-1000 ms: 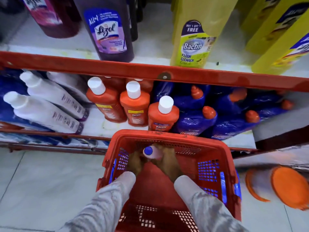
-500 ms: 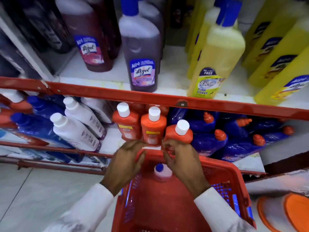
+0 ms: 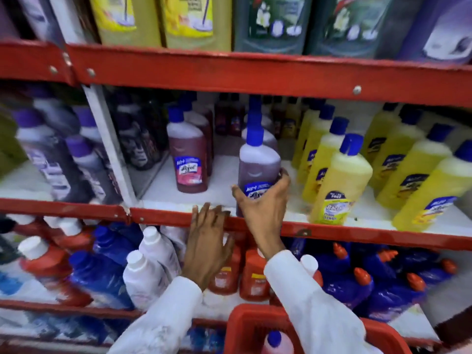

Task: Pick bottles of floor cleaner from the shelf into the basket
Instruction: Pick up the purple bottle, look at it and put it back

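A purple floor cleaner bottle (image 3: 258,162) with a blue cap stands at the front of the middle shelf. My right hand (image 3: 263,204) is wrapped around its lower half, over the label. My left hand (image 3: 208,241) is open with fingers spread, its fingertips at the red shelf edge (image 3: 357,235) just left of that bottle. The red basket (image 3: 245,325) sits at the bottom of the view under my right sleeve. One bottle with a blue cap (image 3: 274,339) lies inside it.
A pink-red bottle (image 3: 189,159) stands left of the held one. Several yellow bottles (image 3: 342,182) crowd the right of the shelf. Orange, white and blue bottles (image 3: 150,261) fill the lower shelf. Large containers (image 3: 270,21) line the top shelf.
Both hands have left the basket rim and risen to the middle shelf. My right hand has closed on the purple bottle. The view has tilted upward.
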